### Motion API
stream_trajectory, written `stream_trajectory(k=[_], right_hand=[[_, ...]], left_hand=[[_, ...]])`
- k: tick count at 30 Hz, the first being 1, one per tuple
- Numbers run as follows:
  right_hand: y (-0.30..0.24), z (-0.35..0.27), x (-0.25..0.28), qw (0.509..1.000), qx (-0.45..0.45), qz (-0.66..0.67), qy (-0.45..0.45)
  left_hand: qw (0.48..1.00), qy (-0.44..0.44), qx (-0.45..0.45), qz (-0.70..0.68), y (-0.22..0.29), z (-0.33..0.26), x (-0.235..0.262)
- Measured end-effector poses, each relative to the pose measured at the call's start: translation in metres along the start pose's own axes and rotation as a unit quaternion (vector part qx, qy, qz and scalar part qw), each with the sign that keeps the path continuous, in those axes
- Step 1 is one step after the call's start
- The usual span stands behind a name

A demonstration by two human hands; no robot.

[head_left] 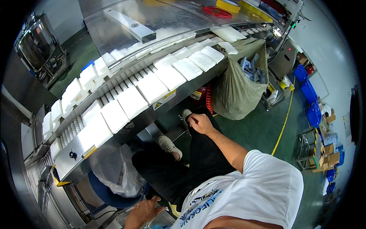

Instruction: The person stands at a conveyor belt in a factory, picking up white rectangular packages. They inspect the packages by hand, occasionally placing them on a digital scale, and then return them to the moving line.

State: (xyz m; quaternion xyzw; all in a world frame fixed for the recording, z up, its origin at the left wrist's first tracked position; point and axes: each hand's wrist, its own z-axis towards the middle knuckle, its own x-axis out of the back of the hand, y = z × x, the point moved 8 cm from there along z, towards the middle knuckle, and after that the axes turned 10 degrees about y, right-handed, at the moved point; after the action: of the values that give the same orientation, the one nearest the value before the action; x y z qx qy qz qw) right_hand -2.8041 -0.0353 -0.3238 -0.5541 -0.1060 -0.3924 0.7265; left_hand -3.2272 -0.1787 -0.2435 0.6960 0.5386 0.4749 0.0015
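My right hand rests on my right knee, its fingers curled in against the black trousers with no object visible in them. Low in the picture, my left hand hangs beside my left thigh with its fingers apart. It is near a clear plastic item at the lower edge, and I see nothing held in it. Ahead of me, flat white folded pads lie in a row along the near edge of a roller conveyor. More white stacks line the conveyor's far side.
A blue bin with a clear plastic bag stands below the conveyor's left end. At right hangs a green cloth sack holding bluish scraps. A steel machine top carries yellow tape. Blue crates stand along the right wall.
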Motion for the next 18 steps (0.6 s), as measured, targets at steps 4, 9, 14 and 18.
stream_trajectory(k=[4,9,14,18], right_hand=[[-0.0033,0.0004,0.0009,1.000,-0.008,0.005,0.000],[-0.0030,0.0017,0.0027,1.000,-0.017,0.011,0.003],[-0.0042,0.0019,-0.0023,1.000,-0.022,0.012,-0.006],[-0.0061,-0.0004,-0.0046,1.000,-0.015,0.008,-0.006]], left_hand=[[1.000,-0.003,0.001,-0.004,-0.0009,0.0005,-0.0014],[1.000,0.012,-0.005,0.026,-0.0036,-0.0004,-0.0049],[1.000,0.009,-0.025,-0.004,0.0054,-0.0015,0.0044],[1.000,-0.008,-0.013,0.017,0.0059,-0.0033,0.0027]])
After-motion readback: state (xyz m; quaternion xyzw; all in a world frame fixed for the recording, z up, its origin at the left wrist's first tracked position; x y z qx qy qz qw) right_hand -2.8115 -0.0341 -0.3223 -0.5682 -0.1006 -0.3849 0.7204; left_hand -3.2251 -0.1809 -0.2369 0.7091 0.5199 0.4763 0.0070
